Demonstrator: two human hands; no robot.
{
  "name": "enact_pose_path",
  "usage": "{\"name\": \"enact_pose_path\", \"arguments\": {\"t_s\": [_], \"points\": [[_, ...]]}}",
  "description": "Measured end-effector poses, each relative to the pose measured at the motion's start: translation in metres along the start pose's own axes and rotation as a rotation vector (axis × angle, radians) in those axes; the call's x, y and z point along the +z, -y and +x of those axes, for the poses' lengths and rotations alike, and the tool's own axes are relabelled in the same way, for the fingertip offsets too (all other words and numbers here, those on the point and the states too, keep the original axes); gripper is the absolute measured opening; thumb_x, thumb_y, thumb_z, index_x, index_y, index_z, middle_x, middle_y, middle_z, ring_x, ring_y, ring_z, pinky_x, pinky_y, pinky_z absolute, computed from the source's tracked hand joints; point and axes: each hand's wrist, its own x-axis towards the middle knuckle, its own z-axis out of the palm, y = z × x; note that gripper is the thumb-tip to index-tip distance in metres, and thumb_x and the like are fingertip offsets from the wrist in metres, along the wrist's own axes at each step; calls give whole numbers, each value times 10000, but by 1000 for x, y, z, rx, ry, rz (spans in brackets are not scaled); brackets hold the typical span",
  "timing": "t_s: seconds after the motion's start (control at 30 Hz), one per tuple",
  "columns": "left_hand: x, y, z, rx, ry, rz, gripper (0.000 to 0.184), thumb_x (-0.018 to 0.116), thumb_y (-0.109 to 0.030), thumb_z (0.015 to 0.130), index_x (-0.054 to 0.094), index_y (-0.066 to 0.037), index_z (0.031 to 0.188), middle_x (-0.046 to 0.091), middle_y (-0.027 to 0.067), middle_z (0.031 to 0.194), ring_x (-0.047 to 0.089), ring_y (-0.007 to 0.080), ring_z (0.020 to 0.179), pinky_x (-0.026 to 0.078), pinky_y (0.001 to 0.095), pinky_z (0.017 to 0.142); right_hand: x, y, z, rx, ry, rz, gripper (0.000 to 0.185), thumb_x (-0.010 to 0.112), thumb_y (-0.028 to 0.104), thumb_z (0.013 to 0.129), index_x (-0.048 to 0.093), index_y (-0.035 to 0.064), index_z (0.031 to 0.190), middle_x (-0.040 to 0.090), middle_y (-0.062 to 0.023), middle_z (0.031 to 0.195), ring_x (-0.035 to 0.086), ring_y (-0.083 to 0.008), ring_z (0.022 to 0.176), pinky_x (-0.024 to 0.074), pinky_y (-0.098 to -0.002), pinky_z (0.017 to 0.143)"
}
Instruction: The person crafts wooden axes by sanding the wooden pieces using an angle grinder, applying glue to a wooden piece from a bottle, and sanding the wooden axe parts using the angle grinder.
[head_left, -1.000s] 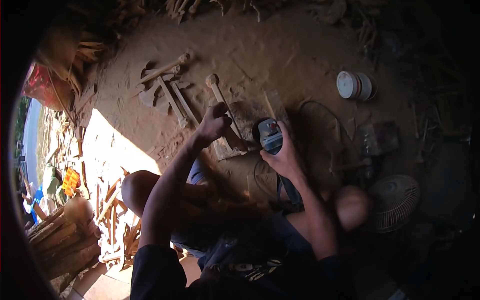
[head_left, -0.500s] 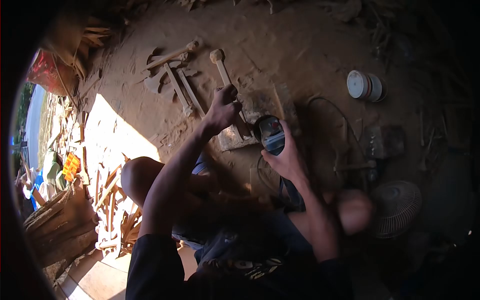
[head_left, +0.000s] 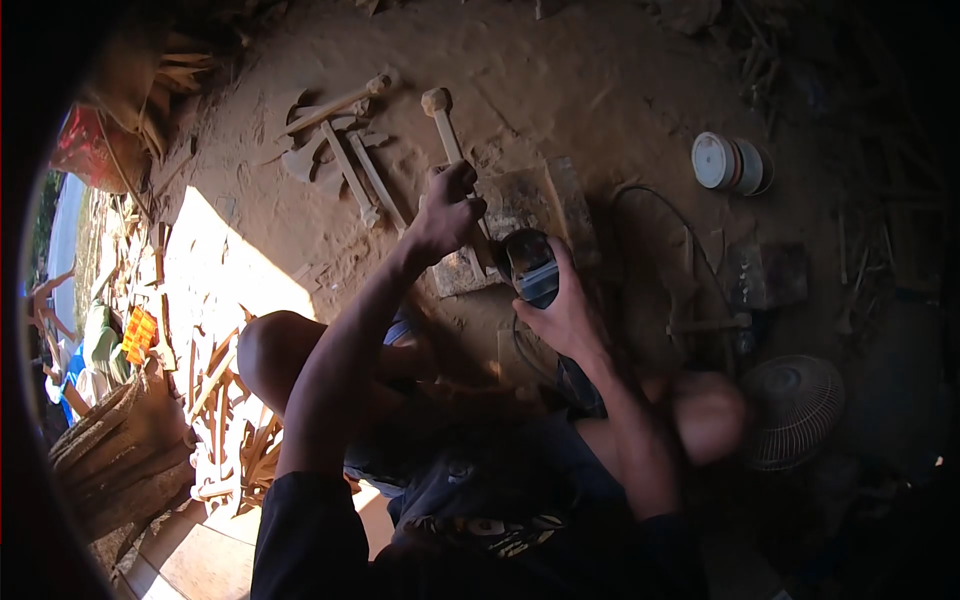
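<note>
My left hand (head_left: 446, 212) is wrapped round a pale wooden piece (head_left: 446, 130) with a knobbed far end. The lower end of this piece rests by a worn wooden block (head_left: 518, 205) on the ground. My right hand (head_left: 567, 310) grips a dark power tool (head_left: 536, 277), which looks like an angle grinder. Its round dark head is close against the lower part of the wooden piece; whether they touch I cannot tell. Left of my left hand, several carved wooden pieces (head_left: 348, 172) lie on the dirt floor.
A white tin (head_left: 714, 161) lies at the right, near a black cable (head_left: 672, 208). A round fan grille (head_left: 791, 411) is beside my right knee. Sunlit wood pieces (head_left: 225, 440) are heaped at the left, near a brown sack (head_left: 125, 450).
Over the last second the wooden piece and my left hand have shifted up and slightly right. The tool has tilted, and its head now sits closer to the piece. The view has also moved slightly.
</note>
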Motion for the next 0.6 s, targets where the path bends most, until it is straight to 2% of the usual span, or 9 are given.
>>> {"name": "enact_pose_path", "arguments": {"t_s": [0.13,0.23,0.33,0.4,0.43,0.47,0.53,0.6], "points": [[-3,0,-2,4,29,80,225,549,-25,707,388,-42,863,295,6,838,327,118,804,350,291,673,7,-6,6,-64,-37,16,948,771,156,787,241,39,1563,531,-287,1407,531,-416,1313,440,-449,1073],[1,-12,-6,-21,6,11,255,598,-53,695,414,2,863,357,93,874,353,221,899,368,351,827,10,-8,14,-90,-60,-30,942,773,153,787,246,34,1559,534,-277,1405,531,-409,1315,442,-446,1071],[-3,-2,-3,60,59,248,272,621,-54,682,456,14,887,409,126,881,387,274,915,378,378,835,6,5,24,-41,-51,-27,941,779,141,784,249,34,1554,543,-257,1392,540,-387,1311,447,-433,1071],[2,1,-6,41,-17,257,274,647,-90,640,535,20,864,428,123,933,397,285,931,363,385,882,11,3,32,-74,-57,56,947,787,107,774,251,35,1551,550,-240,1382,554,-358,1296,453,-420,1069],[-1,-9,-9,-28,-15,218,347,644,-100,675,550,36,980,430,155,991,421,318,991,379,406,935,19,-12,41,-151,-55,105,952,790,81,767,251,35,1550,551,-233,1380,562,-342,1285,456,-414,1069],[-3,-19,-14,-48,-23,186,382,633,-107,708,514,48,1036,413,202,1069,438,360,1056,392,416,991,18,0,42,-158,-47,171,937,832,77,753,305,-5,1523,572,-186,1353,565,-270,1260,452,-394,1074],[-7,-21,-16,-41,5,170,376,615,-78,713,503,50,1049,397,226,1109,438,383,1079,403,431,1017,20,-4,40,-135,-30,172,970,844,121,752,289,-11,1537,528,-193,1405,531,-279,1302,426,-402,1105],[-4,1,-12,-27,-52,121,354,601,-65,708,484,36,1027,387,215,1107,430,374,1083,395,436,1027,14,9,31,-84,-28,19,1014,865,210,744,281,-9,1544,437,-234,1501,424,-328,1416,354,-429,1170]]}}
